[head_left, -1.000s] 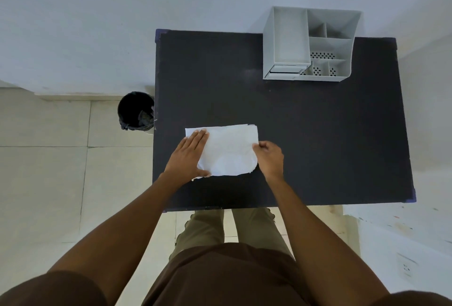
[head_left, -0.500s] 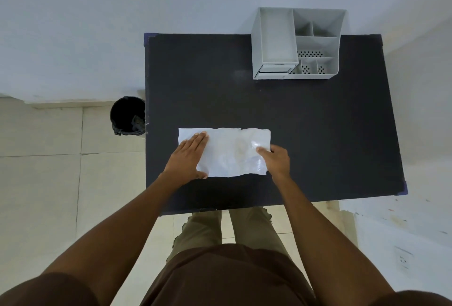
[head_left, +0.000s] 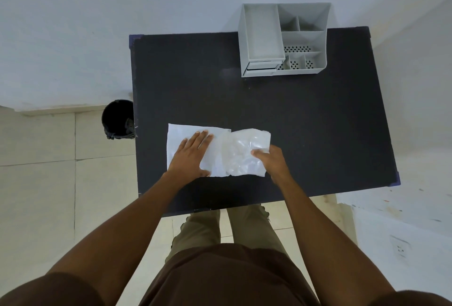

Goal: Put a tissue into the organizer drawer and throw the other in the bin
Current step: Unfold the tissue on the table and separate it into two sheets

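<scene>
- My left hand lies flat, fingers spread, on one tissue near the table's front edge.
- My right hand pinches the other tissue.

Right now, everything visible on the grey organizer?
The organizer is a pale grey box, plastic by its look, standing upright at the table's far edge near the wall. Its left side is one deep open bin; below it a small drawer appears shut. The right side has smaller compartments, some with perforated floors. All look empty. Neither hand touches it.
</scene>
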